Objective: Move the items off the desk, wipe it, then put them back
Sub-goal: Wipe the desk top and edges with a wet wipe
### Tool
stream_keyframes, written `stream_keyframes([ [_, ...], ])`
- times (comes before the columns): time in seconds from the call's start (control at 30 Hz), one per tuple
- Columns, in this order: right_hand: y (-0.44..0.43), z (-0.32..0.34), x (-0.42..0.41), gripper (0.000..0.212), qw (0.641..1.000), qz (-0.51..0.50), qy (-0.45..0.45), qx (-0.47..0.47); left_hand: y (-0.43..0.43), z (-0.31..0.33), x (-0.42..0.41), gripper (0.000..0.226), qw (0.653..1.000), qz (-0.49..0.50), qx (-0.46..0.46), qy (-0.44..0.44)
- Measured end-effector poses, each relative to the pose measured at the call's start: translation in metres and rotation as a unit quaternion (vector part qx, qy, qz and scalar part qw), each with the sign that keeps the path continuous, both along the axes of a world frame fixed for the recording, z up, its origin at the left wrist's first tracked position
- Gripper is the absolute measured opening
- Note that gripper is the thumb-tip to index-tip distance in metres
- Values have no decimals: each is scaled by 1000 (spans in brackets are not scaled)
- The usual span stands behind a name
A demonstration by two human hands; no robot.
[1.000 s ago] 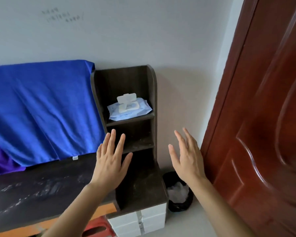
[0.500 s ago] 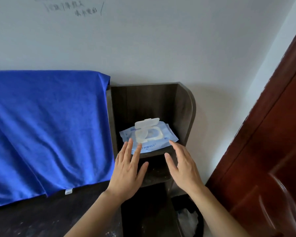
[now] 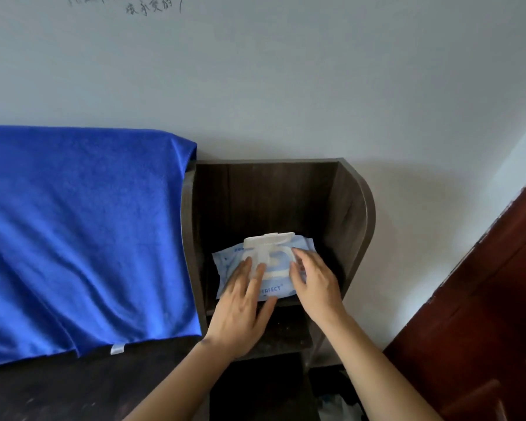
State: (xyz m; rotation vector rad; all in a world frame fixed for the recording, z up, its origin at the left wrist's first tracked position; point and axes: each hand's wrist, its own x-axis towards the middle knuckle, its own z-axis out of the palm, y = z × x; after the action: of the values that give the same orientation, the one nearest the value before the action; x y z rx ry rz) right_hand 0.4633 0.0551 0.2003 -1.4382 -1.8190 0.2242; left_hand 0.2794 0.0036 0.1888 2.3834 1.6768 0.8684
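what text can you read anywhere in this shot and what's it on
"ERFECT": printed near the front edge of the wet wipes pack; the word's start is hidden behind the left hand.
Other small print on the pack: too blurred to read.
Handwritten wall scribble: too scrawled and cut off at the top of the frame to read.
White tag on the blue towel: too small to read.

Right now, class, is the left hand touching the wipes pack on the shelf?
Touching. Head view: the left hand lays straight fingers flat on the wipes pack, no gap between.
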Motion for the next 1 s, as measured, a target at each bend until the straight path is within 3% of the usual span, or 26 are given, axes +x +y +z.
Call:
stream_keyframes([
  [0.1, 3, -7, 6, 34, 1000, 15, 19, 7, 2, 3, 5, 69, 1000, 30, -9, 4],
  [0.33, 3, -9, 7, 34, 999, 41, 21, 20, 7, 7, 19, 66, 992, 59, 41, 102],
  [0.63, 5, -11, 4, 29, 998, 34, -6, 57, 3, -3, 1, 81, 993, 97, 32, 65],
  [1.0, 30, 18, -3, 36, 991, 90, -98, -29, 1, -15, 0, 100, 979, 127, -16, 158],
])
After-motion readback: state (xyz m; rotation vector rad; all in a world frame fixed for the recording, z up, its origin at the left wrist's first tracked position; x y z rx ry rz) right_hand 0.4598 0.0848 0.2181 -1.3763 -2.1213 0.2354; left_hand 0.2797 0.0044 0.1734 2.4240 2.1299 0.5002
